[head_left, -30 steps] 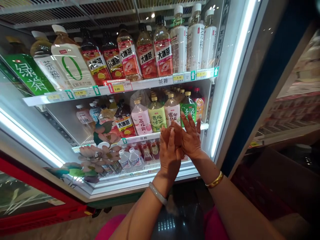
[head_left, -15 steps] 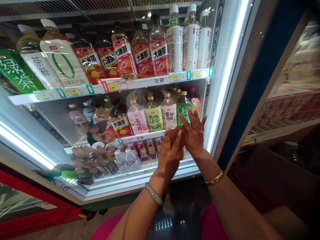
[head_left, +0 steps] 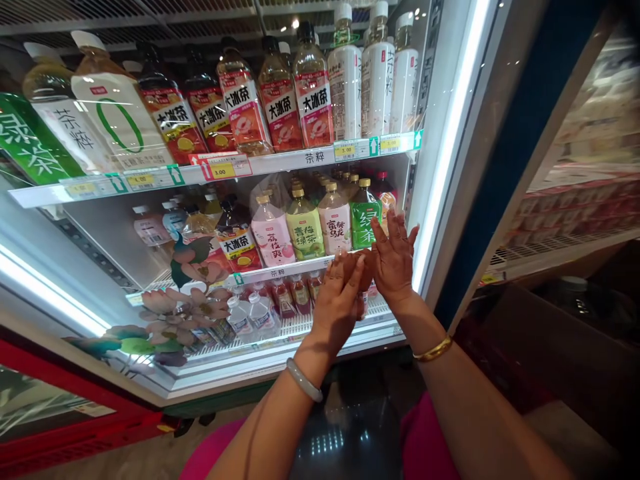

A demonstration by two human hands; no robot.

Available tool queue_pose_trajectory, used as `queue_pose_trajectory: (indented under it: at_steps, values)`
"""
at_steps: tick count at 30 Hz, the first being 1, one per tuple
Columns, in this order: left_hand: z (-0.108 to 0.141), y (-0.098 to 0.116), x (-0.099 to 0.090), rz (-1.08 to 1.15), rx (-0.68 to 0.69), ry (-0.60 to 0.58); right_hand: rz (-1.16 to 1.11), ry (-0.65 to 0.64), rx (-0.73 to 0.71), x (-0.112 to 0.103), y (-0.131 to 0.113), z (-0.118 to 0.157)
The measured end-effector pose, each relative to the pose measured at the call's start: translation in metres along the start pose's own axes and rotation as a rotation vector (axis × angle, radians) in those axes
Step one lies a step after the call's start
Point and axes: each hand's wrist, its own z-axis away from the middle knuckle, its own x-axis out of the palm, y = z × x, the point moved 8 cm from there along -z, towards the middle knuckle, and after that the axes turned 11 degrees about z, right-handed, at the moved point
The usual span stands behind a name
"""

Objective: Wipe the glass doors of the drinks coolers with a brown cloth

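Both hands are raised in front of the glass door of a lit drinks fridge. My left hand (head_left: 336,307), with a pale bangle on its wrist, has its fingers stretched out towards the middle shelf's edge. Fingers spread, my right hand (head_left: 396,261) is up beside it, in front of the green-labelled bottle (head_left: 363,212), with a gold bangle below. Between them is a brown patch, perhaps their reflection; I cannot tell. Behind the hands stand a pink-and-white bottle (head_left: 335,217), a yellow-green bottle (head_left: 305,225) and a pink bottle (head_left: 271,233).
On the upper shelf (head_left: 285,162) are large tea bottles (head_left: 315,93) and price tags. Small clear bottles (head_left: 264,313) stand below. Flower decorations (head_left: 185,313) cover part of the glass at left. A red cabinet (head_left: 100,427) is at lower left, and a dark box (head_left: 540,353) at right.
My right hand has shifted slightly right, away from my left hand, uncovering more of the green bottle's label. The view has moved a little; the bottles stay in place.
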Motion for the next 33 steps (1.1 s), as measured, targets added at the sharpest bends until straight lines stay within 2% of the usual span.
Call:
queue_pose_trajectory:
  at_steps: [2, 5, 7, 9, 13, 15, 17, 20, 22, 24, 27, 29, 31, 33]
  values:
    - [-0.004, -0.004, -0.012, -0.001, -0.063, 0.051, -0.011, -0.017, -0.002, 0.0, 0.001, 0.001]
    - [-0.012, -0.015, -0.047, -0.033, -0.201, 0.214, -0.032, -0.056, 0.005, -0.001, 0.002, 0.001]
    - [-0.012, -0.023, -0.058, -0.03, -0.274, 0.292, -0.041, -0.071, 0.007, -0.002, 0.003, 0.001]
    - [-0.01, -0.024, -0.049, -0.036, -0.27, 0.268, -0.056, -0.063, 0.008, -0.004, 0.004, 0.001]
    - [-0.001, -0.007, 0.002, -0.048, -0.028, 0.037, -0.081, -0.044, -0.001, -0.004, 0.007, 0.002]
    - [0.001, 0.0, 0.013, -0.024, 0.029, -0.008, -0.085, -0.038, -0.004, -0.004, 0.009, 0.003]
    - [-0.003, 0.0, 0.006, -0.006, -0.014, 0.03, -0.077, -0.039, -0.006, -0.005, 0.009, 0.004]
    - [-0.013, -0.005, -0.025, -0.02, -0.12, 0.183, -0.028, -0.077, -0.011, -0.003, 0.009, 0.005]
    - [-0.018, -0.008, -0.039, -0.038, -0.157, 0.257, -0.003, -0.095, -0.015, -0.002, 0.009, 0.006]
    - [-0.019, -0.008, -0.033, -0.05, -0.134, 0.22, -0.011, -0.086, -0.02, -0.003, 0.009, 0.006]
    - [-0.013, -0.004, -0.002, -0.053, -0.053, 0.072, -0.04, -0.058, -0.021, -0.004, 0.01, 0.007]
    - [-0.009, -0.002, 0.012, -0.018, -0.034, 0.031, -0.041, -0.072, -0.019, -0.003, 0.012, 0.007]
    - [-0.011, -0.001, 0.013, 0.035, -0.034, 0.031, -0.042, -0.098, -0.027, -0.002, 0.014, 0.006]
    - [-0.018, 0.0, 0.001, 0.059, -0.043, 0.081, -0.045, -0.109, -0.049, -0.004, 0.014, 0.005]
